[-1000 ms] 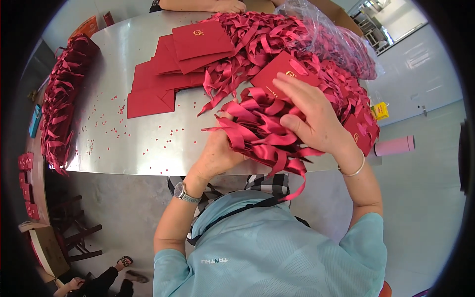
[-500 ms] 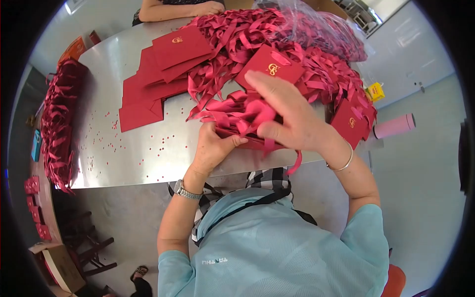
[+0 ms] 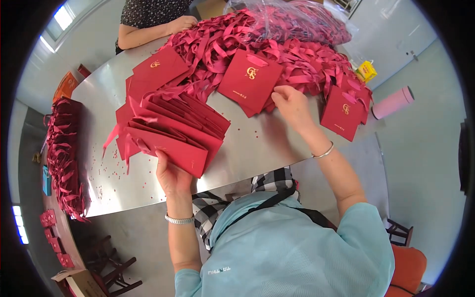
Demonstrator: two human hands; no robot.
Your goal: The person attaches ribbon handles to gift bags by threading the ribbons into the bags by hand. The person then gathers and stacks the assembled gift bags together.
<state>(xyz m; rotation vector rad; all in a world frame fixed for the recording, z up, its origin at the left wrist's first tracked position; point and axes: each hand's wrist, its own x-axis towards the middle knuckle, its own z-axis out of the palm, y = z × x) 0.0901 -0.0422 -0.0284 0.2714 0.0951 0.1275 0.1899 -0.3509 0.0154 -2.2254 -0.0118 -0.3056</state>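
A thick fanned bundle of red paper gift bags (image 3: pixel 180 148) with pink-red ribbons is in my left hand (image 3: pixel 173 179), tilted over the left part of the table. The thumb lies on the front bag, and the other fingers are mostly hidden beneath. Further right, my right hand (image 3: pixel 296 110) has its fingers curled at the right edge of another pile of red gift bags (image 3: pixel 250 81), which carry gold emblems. Thumb and forefinger pinch near that edge. Flat red bags (image 3: pixel 161 67) lie behind the bundle.
A large heap of ribbons (image 3: pixel 297 54), partly under clear plastic (image 3: pixel 302 22), covers the table's far side. More bags (image 3: pixel 341 114), a yellow box (image 3: pixel 366 72) and a pink tumbler (image 3: pixel 393 102) are right. A ribboned row (image 3: pixel 65 153) stands left. Across sits a person (image 3: pixel 153 24).
My left hand has lifted the bag bundle and carried it left. My right hand has left the bundle's ribbons and come to the middle pile's edge. The view has shifted slightly.
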